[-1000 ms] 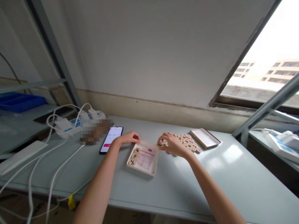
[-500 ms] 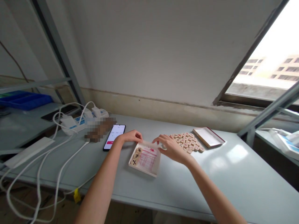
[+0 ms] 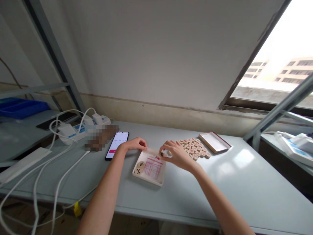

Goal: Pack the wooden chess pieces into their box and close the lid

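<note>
A shallow white box (image 3: 148, 182) with a red drawing on its bottom lies on the table in front of me. Two round wooden Chinese chess pieces (image 3: 138, 171) with black characters rest along its left side. My left hand (image 3: 135, 144) has its fingers curled at the box's far left corner, gripping the edge. Over the far right corner, my right hand (image 3: 176, 155) pinches another black-marked chess piece (image 3: 161, 154) between thumb and fingers. Just beyond the right hand, several chess pieces (image 3: 195, 148), most with red characters, lie in close rows, partly covered by that hand.
A box lid (image 3: 216, 142) lies open side up at the back right. Left of my left hand is a phone (image 3: 117, 145) showing a running timer. A power strip (image 3: 84, 129) with white cables and a blurred brown object (image 3: 102, 138) sit farther left.
The farthest of three pieces at the box's left side has gone from there, and my right hand now holds a black-marked piece. My left hand stays at the corner; the view shifts slightly.
</note>
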The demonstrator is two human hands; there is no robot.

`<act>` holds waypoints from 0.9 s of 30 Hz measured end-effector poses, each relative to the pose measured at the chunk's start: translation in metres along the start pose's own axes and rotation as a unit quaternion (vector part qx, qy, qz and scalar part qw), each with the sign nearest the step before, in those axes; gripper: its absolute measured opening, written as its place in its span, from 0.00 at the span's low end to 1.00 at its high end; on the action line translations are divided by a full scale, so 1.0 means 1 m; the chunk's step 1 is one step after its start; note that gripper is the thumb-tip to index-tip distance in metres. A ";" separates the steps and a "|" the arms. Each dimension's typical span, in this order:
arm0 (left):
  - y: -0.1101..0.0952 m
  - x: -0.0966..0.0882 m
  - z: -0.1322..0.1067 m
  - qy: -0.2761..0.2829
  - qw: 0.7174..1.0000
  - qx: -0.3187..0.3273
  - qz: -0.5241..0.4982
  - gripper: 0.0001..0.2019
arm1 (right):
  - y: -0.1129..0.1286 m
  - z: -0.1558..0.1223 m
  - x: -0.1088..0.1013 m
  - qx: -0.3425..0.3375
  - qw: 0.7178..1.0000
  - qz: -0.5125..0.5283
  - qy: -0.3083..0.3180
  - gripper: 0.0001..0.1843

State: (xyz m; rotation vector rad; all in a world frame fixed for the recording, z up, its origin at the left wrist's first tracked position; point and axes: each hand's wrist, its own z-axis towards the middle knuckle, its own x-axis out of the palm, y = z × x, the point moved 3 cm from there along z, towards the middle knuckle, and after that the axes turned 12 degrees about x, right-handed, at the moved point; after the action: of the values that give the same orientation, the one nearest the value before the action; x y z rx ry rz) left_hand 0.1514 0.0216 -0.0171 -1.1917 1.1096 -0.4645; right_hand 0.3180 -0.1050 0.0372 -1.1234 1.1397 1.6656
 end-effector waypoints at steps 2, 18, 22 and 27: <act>0.000 0.000 -0.001 0.006 1.000 -0.004 -0.010 0.08 | -0.019 -0.010 -0.008 0.019 1.000 0.010 0.011 0.09; -0.006 0.001 -0.003 0.021 1.000 0.005 0.012 0.07 | 0.035 -0.010 0.012 -0.069 0.996 0.034 0.042 0.12; -0.008 0.002 -0.003 0.021 0.999 0.013 0.021 0.07 | 0.066 0.009 0.038 -0.114 0.992 -0.008 0.049 0.14; -0.009 0.002 -0.002 0.025 0.999 0.009 0.036 0.08 | 0.057 0.010 0.033 -0.087 0.995 -0.004 0.039 0.12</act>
State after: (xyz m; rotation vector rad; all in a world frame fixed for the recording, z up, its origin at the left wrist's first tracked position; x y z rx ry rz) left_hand 0.1524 0.0155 -0.0099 -1.1255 1.1850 -0.4501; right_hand 0.2529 -0.1059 0.0210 -1.3098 1.0517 1.7563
